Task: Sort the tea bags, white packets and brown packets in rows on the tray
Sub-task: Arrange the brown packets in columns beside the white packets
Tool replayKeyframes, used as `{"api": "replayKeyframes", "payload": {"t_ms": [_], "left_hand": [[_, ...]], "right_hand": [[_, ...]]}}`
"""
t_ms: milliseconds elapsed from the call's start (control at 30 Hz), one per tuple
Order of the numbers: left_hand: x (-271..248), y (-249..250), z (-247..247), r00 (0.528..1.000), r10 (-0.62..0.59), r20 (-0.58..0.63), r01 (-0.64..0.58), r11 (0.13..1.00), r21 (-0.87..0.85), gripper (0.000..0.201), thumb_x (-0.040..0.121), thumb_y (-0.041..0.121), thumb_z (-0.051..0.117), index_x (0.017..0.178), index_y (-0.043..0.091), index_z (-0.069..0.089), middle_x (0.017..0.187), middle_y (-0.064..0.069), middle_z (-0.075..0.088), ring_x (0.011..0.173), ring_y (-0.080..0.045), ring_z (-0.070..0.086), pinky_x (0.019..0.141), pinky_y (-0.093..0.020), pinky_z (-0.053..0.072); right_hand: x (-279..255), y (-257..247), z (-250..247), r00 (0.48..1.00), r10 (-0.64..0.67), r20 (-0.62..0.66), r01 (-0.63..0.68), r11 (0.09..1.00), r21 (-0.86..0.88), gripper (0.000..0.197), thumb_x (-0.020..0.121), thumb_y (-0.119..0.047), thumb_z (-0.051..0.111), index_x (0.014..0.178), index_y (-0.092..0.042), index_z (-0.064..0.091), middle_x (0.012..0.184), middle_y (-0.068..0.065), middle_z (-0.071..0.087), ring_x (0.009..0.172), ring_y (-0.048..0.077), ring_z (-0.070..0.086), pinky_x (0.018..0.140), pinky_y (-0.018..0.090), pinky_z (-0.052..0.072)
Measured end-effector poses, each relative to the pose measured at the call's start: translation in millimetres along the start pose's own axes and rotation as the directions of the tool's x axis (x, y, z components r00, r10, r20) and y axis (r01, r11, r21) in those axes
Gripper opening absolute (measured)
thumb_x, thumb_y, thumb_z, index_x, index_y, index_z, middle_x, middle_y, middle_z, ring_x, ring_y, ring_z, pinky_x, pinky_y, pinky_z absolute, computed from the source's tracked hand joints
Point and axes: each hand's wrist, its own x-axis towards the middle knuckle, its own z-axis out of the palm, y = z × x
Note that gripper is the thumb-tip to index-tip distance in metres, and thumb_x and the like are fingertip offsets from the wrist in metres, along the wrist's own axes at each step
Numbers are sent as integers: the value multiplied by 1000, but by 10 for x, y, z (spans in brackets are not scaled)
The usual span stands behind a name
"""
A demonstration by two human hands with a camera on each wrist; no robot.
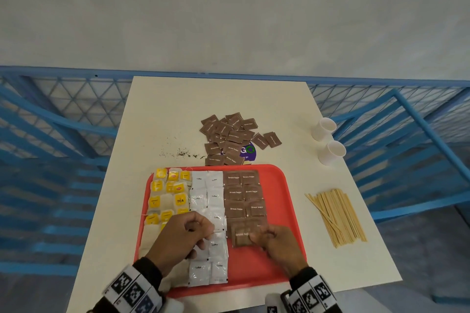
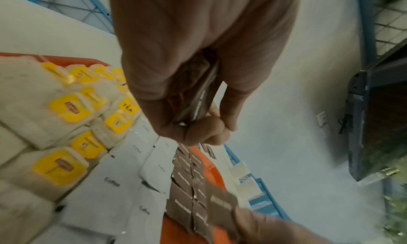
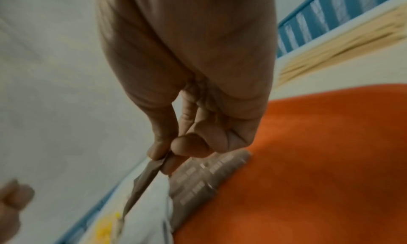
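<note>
While right hand (image 1: 276,244) pinches brown packet (image 1: 242,235) — red tray (image 1: 284,211) below

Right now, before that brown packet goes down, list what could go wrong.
1. The right hand pinches a brown packet over the brown rows; setting it down may nudge neighbours askew.
2. The left hand grips a stack of brown packets above the white packets; a slip could scatter them across the rows.
3. Spilled tea grains lie beside the loose brown pile and may come along.
</note>
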Motion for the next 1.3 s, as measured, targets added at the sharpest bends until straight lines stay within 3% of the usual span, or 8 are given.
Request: {"api": "replayKeyframes", "payload": {"t_ms": [267,467,667,800,933,1067,1167,1300], "left_hand": [[-45,-85,-74,991,-100,-84,76,965,-250,37,95,41,60,105,6,64,83,-14,71,63,-23,61,49,-30,46],[-43,17,-80,988,-125,-92,85,932,-352,48,97,53,46,111,10,61,91,-17,72,66,-27,64,51,-32,50],[-54,65,-117,991,-130,-4,112,868,-483,30,97,28,59,119,8,63,100,-18,73,72,-28,67,63,-36,56],[-51,165,-64,995,-96,14,82,758,-647,29,102,18,48,122,1,61,100,-22,72,77,-30,70,68,-39,62],[-122,305,56,1000,2,-16,-11,814,-580,28,105,17,40,121,3,58,105,-20,74,91,-32,74,59,-37,59],[-167,389,77,996,88,-19,-87,883,-461,24,103,21,45,116,7,61,107,-17,75,93,-32,72,66,-40,53],[-152,361,10,985,143,-98,-163,956,-242,18,95,22,64,94,5,70,87,-14,76,77,-26,70,70,-36,57],[-126,361,-29,988,99,-118,-124,965,-231,19,87,20,72,72,8,73,81,-16,75,73,-25,70,65,-32,58]], "right_hand": [[166,406,142,994,110,2,-109,990,-94,13,84,0,72,73,-3,64,49,-2,61,38,8,48,44,20,42],[230,446,205,990,62,-128,-96,955,-280,23,71,-15,86,65,-12,64,58,1,68,49,9,59,55,22,51],[111,187,232,980,-88,-181,-1,898,-440,32,74,-31,82,67,-13,56,68,0,69,61,8,58,56,20,45],[-225,-343,444,974,-210,83,225,940,-257,37,84,-48,72,72,-14,63,68,4,70,54,7,56,55,22,49],[-469,-697,672,924,-230,306,271,958,-97,36,89,-40,69,83,-5,71,79,11,75,52,8,57,53,16,43],[-438,-699,691,936,-272,224,281,960,-10,25,86,-22,75,79,1,71,68,6,72,51,8,56,54,19,44],[-441,-706,604,943,-276,186,273,961,39,19,88,-25,73,77,-9,75,71,6,74,54,9,57,56,21,44],[-509,-736,497,920,-327,214,318,945,76,31,97,-27,59,74,-20,78,66,2,72,52,5,55,54,19,42]]}}
